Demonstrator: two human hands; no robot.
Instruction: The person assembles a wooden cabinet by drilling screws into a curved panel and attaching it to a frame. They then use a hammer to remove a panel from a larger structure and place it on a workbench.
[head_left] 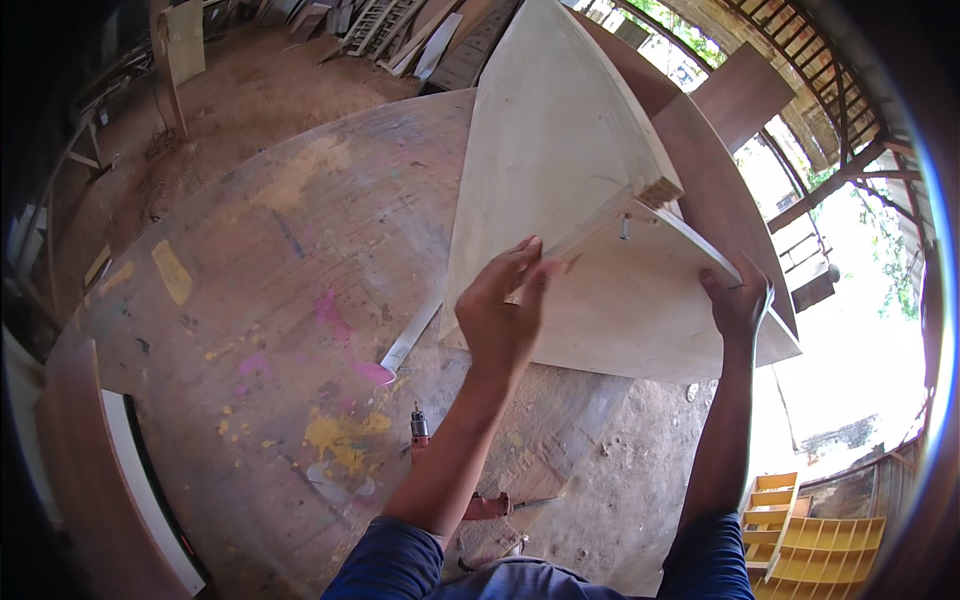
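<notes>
Brown wooden table (230,330), paint-stained, lies at left; a drill (419,424) rests on it, partly behind the left forearm (450,465). Left hand (500,308): fingers half curled at the pale panel (620,310); cannot tell whether they pinch anything. Panel meets the larger pale board (560,130); a bolt (626,228) juts near its top corner. Right hand (740,298): closed round the panel's right edge. Judgement: the person seems to be fitting the joint; next move calls for steady right-hand support while the left works there.

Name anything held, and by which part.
The right hand grips the pale panel by its right edge; whether the left hand holds anything is unclear.
</notes>
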